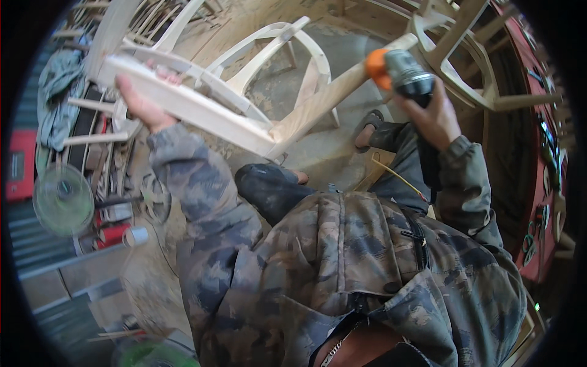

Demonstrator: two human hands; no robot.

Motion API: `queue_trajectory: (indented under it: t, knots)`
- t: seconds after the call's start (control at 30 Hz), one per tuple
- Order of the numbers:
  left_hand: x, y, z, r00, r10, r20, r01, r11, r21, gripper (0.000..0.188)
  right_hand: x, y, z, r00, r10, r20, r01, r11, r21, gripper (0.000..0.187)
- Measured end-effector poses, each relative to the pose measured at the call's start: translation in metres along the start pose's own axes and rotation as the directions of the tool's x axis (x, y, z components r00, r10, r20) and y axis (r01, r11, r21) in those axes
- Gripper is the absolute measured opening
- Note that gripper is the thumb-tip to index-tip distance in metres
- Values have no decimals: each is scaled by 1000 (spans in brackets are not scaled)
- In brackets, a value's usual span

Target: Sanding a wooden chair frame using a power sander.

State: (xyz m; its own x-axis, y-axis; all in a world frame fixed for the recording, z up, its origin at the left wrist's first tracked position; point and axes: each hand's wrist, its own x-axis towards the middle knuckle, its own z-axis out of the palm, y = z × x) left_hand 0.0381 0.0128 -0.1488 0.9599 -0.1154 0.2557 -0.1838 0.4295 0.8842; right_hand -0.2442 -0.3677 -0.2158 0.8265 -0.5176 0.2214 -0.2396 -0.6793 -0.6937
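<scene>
My left hand [145, 105] is wrapped round a pale wooden chair frame [202, 116], with the thumb on the near side and fingers behind the rail. The frame is held up and tilted in front of my knees. A rounded leg [333, 98] runs from its near corner up to the right. My right hand [433, 117] grips an angle grinder [408, 74] with a grey metal head, a dark body and an orange sanding pad [378, 69]. The pad lies against the leg's upper part or just over it; I cannot tell whether they touch.
Other unfinished chair frames stand ahead and at the right [449, 67]. A red-edged bench [531, 202] with tools runs along the right. At the left are a green fan [63, 199], a cloth [60, 92] and wood pieces. A yellow cord [397, 174] hangs near my right leg.
</scene>
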Motion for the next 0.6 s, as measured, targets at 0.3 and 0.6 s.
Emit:
queue_trajectory:
  t: [0.3, 0.6]
  knots:
    - [20, 6, -29, 999, 43, -1, -43, 998, -38, 74, -32, -65, 31, 967, -153, 205, 146, 988, 52, 77]
    - [41, -6, -43, 997, 60, 40, -57, 996, -75, 69, -53, -110, 61, 859, -262, 440, 276, 961, 34, 83]
